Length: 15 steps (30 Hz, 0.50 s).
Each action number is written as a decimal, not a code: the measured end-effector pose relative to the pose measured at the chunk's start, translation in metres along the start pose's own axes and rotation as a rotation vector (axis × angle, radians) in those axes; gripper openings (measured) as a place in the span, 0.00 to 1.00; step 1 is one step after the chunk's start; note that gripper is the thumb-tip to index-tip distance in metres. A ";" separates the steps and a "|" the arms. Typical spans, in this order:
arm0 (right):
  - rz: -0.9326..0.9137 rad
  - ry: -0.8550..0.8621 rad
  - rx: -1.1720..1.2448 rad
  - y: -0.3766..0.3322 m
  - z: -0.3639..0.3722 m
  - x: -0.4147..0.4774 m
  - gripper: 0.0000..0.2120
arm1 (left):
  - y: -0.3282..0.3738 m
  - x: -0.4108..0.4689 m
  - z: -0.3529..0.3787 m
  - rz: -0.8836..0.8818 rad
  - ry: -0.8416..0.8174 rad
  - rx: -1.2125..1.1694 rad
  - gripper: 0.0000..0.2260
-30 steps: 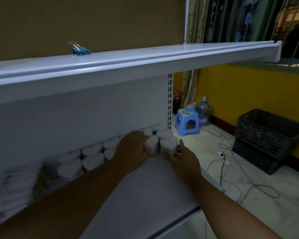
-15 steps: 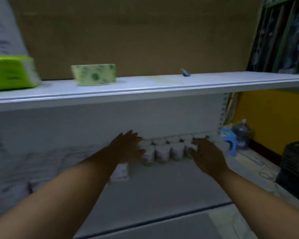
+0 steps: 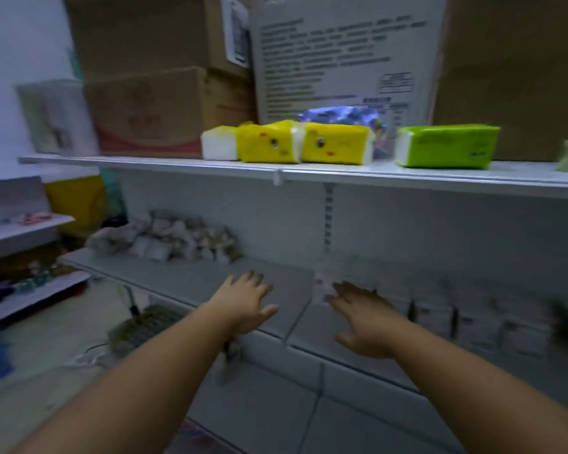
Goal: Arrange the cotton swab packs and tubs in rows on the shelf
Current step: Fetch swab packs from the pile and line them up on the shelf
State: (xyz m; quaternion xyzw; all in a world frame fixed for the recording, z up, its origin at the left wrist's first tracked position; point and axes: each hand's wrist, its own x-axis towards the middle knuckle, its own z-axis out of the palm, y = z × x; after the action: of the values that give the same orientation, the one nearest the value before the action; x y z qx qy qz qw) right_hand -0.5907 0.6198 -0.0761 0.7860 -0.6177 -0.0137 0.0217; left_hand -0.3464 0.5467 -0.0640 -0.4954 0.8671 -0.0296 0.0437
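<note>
The view is blurred by motion. My left hand (image 3: 248,301) hovers open over a bare stretch of the white middle shelf (image 3: 191,280), holding nothing. My right hand (image 3: 366,317) is open too, fingers spread, just in front of a small white cotton swab pack (image 3: 322,285) at the shelf joint. To its right stands a row of white cotton swab packs (image 3: 473,322) along the shelf. A loose heap of pale packs (image 3: 181,239) lies at the far left end of the same shelf.
The upper shelf (image 3: 407,176) carries yellow tissue packs (image 3: 295,142), a green tissue pack (image 3: 443,145) and cardboard boxes (image 3: 151,109) behind. A second white rack (image 3: 27,224) stands at the left. A dark crate (image 3: 145,326) sits on the floor below.
The view has swung left along the shelf, away from the heart-shaped tubs. Both hands left the tubs and now hover open over a different shelf section.
</note>
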 end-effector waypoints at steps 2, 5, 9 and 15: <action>-0.052 -0.021 -0.004 -0.032 0.002 0.026 0.35 | -0.048 -0.023 0.012 -0.081 -0.016 -0.027 0.28; -0.123 -0.050 -0.005 -0.073 0.004 0.065 0.34 | -0.106 -0.043 0.028 -0.191 -0.018 -0.082 0.28; -0.168 -0.070 0.008 -0.100 0.012 0.119 0.34 | -0.159 -0.044 0.051 -0.264 -0.003 -0.103 0.28; -0.135 -0.067 0.058 -0.107 0.021 0.222 0.33 | -0.223 -0.007 0.066 -0.296 -0.054 -0.129 0.29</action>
State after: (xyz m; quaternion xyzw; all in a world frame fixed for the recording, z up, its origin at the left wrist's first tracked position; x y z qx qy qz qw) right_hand -0.4353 0.4286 -0.1018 0.8252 -0.5640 -0.0233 -0.0228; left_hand -0.1446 0.4392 -0.1085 -0.6200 0.7833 0.0336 0.0303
